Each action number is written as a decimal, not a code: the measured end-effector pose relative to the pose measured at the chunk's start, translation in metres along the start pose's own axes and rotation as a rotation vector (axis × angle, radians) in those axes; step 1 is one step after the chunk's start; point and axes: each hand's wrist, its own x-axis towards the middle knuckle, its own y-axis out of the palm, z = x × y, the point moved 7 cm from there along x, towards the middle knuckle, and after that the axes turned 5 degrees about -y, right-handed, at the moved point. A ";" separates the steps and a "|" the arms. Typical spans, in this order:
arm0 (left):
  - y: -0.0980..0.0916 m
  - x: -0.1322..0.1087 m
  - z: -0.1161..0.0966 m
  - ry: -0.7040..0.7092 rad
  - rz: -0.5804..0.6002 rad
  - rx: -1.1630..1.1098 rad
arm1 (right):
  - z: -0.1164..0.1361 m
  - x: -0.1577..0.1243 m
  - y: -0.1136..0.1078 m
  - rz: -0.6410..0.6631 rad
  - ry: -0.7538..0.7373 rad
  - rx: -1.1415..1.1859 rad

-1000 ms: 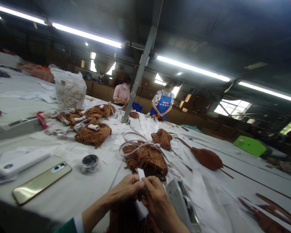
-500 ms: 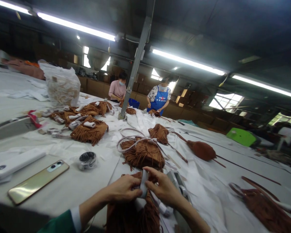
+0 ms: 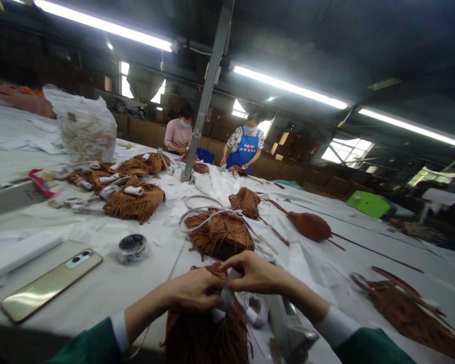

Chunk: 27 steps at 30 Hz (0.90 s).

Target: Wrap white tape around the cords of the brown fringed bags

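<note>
- Right hand, lower middle: thumb and forefinger pinched together on white strip, likely to control its upper end.
- Left hand, just left of it: fingers curled at strip's edge; can't tell if clamped on strip or fringe.
- Brown fringed bag, bottom center, under both hands; probably kept close so strip and bag meet in easy reach.
- White-wrapped coil just right of bag; grey dispenser-like block beside it, partly behind right forearm, presumably handy there.
- Phone lower left, black roll in plastic near it; seemingly set aside from the work spot.
- Pale tabletop strewn with white sheeting; more fringed bags center and left.
- Clear sack upper left.
- Room: dim, tube lights overhead, metal post upper middle, two co-workers across the table.
</note>
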 end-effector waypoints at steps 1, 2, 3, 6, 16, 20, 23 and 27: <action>0.001 0.000 0.001 -0.008 0.006 0.007 | 0.000 0.001 0.000 0.012 -0.006 -0.046; 0.001 0.000 0.001 -0.013 0.011 0.013 | 0.000 0.003 0.001 0.023 -0.012 -0.088; 0.001 0.000 0.000 -0.015 0.015 0.014 | -0.001 0.005 0.002 0.034 -0.016 -0.120; -0.001 -0.001 0.001 -0.038 0.006 -0.024 | -0.004 0.006 -0.001 -0.041 -0.042 -0.210; -0.004 0.009 0.030 -0.146 -0.103 -0.342 | -0.010 -0.037 0.030 -0.608 -0.208 -0.479; -0.001 0.014 0.027 -0.127 -0.109 -0.377 | -0.022 -0.040 0.041 -0.712 -0.255 -0.433; 0.002 0.015 0.024 -0.114 -0.093 -0.458 | -0.021 -0.043 0.042 -0.780 -0.364 -0.476; 0.003 0.015 0.031 -0.168 -0.135 -0.520 | -0.015 -0.049 0.042 -0.838 -0.437 -0.540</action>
